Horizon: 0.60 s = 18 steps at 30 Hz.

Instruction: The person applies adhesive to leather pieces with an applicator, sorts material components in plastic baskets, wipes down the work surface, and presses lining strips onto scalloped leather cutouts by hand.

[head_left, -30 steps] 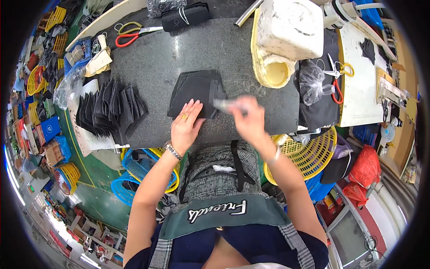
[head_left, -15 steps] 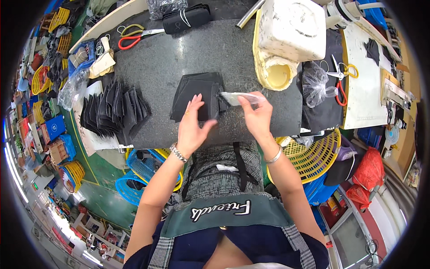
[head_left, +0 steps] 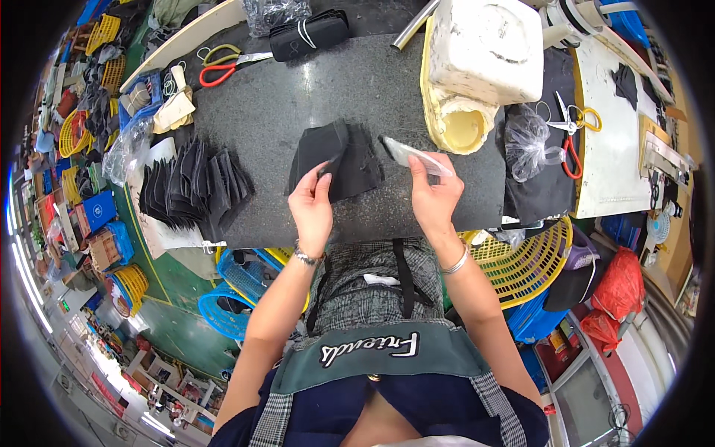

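My left hand (head_left: 311, 212) pinches the lower edge of a black fabric piece (head_left: 320, 145) with thumb and fingertips. That piece is partly lifted and bent over a loose stack of black fabric pieces (head_left: 359, 171) in the middle of the dark worktop. To the right, my right hand (head_left: 436, 195) is closed around a flat whitish tool with a dark tip (head_left: 411, 154). The tool is tilted, its tip toward the upper left, just beside the stack and apart from it. Its exact kind is not clear.
A bundle of black pieces (head_left: 194, 186) stands at left. Red-handled scissors (head_left: 223, 65) and a tied black bundle (head_left: 309, 36) lie behind. A white plastic container (head_left: 488, 52) with a yellowish-coated opening stands back right, near a clear plastic bag (head_left: 527, 141) and more scissors (head_left: 570, 127).
My left hand has gone from lying spread on the stack to pinching and lifting a piece's edge. My right hand has drawn the tool slightly right, off the stack's edge.
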Available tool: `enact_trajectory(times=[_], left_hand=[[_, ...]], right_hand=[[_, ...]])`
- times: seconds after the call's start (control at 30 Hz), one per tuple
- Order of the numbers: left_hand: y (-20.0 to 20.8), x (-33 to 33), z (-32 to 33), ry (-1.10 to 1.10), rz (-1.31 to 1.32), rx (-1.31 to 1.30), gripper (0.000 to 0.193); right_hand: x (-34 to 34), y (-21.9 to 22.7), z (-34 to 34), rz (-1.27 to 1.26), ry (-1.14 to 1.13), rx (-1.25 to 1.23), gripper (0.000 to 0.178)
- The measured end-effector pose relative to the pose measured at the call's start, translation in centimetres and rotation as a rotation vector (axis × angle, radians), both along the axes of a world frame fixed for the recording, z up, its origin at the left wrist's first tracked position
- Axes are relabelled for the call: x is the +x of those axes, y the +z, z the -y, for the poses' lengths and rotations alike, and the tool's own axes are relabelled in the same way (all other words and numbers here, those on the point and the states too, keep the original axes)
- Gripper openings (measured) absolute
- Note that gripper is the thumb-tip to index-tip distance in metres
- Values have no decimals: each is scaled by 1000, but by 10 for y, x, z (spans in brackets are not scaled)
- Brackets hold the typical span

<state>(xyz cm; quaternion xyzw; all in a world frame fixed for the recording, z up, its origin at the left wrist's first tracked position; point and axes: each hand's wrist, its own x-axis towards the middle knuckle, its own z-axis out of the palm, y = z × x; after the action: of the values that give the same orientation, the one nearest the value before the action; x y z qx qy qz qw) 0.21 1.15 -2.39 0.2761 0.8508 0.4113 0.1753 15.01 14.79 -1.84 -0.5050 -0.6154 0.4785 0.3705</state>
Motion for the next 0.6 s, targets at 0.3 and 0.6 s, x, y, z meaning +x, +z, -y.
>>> enact_trajectory(times=[0.3, 0.6], left_hand=[[-16, -14, 8, 301, 709, 411, 15], [-30, -18, 25, 235, 590, 291, 10]], right_hand=[[-74, -16, -19, -32, 258, 613, 21], [-61, 15, 24, -263, 412, 297, 12]])
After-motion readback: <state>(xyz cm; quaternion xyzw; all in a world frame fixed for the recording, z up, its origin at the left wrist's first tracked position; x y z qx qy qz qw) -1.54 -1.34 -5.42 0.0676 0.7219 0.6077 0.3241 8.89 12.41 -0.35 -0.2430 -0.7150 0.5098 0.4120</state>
